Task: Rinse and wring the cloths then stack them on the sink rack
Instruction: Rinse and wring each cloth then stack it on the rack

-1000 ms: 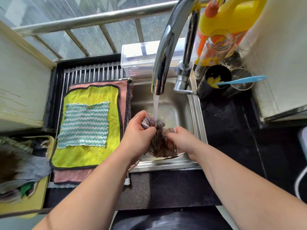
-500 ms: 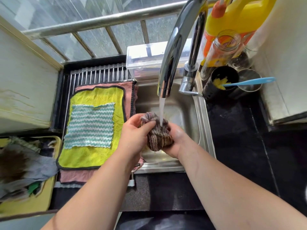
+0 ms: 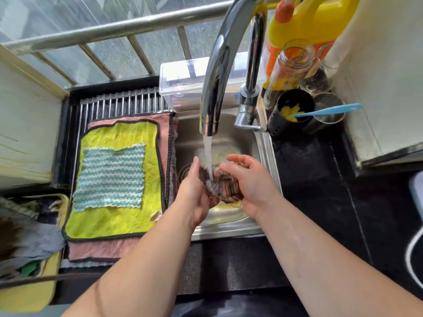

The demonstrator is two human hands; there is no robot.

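A bunched brown striped cloth [image 3: 220,187] sits under the running water [image 3: 207,152] from the faucet [image 3: 219,65], above the steel sink [image 3: 229,229]. My left hand [image 3: 194,193] holds the cloth from the left. My right hand [image 3: 250,181] cups it from the right, with fingers curved over its top. On the sink rack [image 3: 119,104] to the left lie three flat cloths in a stack: a pink cloth [image 3: 100,250] at the bottom, a yellow cloth [image 3: 119,220] on it, and a teal striped cloth [image 3: 109,177] on top.
A yellow tray [image 3: 27,300] with several crumpled cloths stands at the far left. A clear plastic box [image 3: 183,83] sits behind the sink. Right of the faucet stand a yellow bottle [image 3: 309,19], a jar [image 3: 290,65], and a black cup [image 3: 281,124] with a blue utensil [image 3: 329,109].
Both hands have shifted on the cloth and spread a little, so the stream now falls on it between them. My right hand has come up over its right side.
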